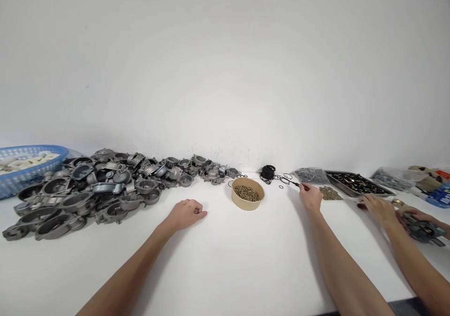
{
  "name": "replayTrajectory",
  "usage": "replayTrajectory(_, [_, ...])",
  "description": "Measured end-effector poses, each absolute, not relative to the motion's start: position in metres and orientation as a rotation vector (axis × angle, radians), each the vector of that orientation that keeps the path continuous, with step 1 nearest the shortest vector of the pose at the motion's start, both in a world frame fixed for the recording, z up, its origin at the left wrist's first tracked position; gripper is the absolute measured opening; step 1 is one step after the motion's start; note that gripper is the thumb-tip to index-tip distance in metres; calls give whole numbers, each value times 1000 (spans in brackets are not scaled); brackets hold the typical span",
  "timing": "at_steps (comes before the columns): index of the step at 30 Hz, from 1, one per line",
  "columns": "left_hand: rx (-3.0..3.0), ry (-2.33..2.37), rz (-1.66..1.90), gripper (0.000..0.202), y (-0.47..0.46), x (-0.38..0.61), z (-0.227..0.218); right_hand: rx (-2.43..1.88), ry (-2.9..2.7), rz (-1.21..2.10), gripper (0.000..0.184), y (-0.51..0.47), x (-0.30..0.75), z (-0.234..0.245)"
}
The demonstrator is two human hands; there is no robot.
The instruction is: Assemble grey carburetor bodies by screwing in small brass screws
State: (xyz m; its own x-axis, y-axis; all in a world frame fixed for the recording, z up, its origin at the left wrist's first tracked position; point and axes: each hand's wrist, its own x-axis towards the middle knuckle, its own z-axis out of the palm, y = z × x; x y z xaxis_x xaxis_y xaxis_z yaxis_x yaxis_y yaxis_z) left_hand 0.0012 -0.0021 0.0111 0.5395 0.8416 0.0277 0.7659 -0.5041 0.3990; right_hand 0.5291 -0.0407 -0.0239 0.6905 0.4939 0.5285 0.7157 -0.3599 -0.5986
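The right hand (pixel 311 195) has its grip pinched on a thin tool (pixel 294 184) aimed at the black rings (pixel 269 171), while the left hand (pixel 185 214) rests curled shut on the table (pixel 228 259).

Grey castings (pixel 87 189), tan bowl (pixel 247 204) (brassy contents (pixel 247 193)), black rings (pixel 268 171).

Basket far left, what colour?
Blue basket, lattice wall; shows best in the head view.

wall (pixel 225 48): plain white | table (pixel 232 259): white | light: soft, even
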Motion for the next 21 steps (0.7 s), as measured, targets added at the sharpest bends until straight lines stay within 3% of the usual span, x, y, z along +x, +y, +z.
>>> replayTrajectory(15, [2441,1333,305,41,-2,2,11,-2063,-836,-373,33,-44,525,-18])
replayTrajectory(21, [2437,1333,307,41,-1,2,10,-2028,-885,-323,19,-45,523,-19])
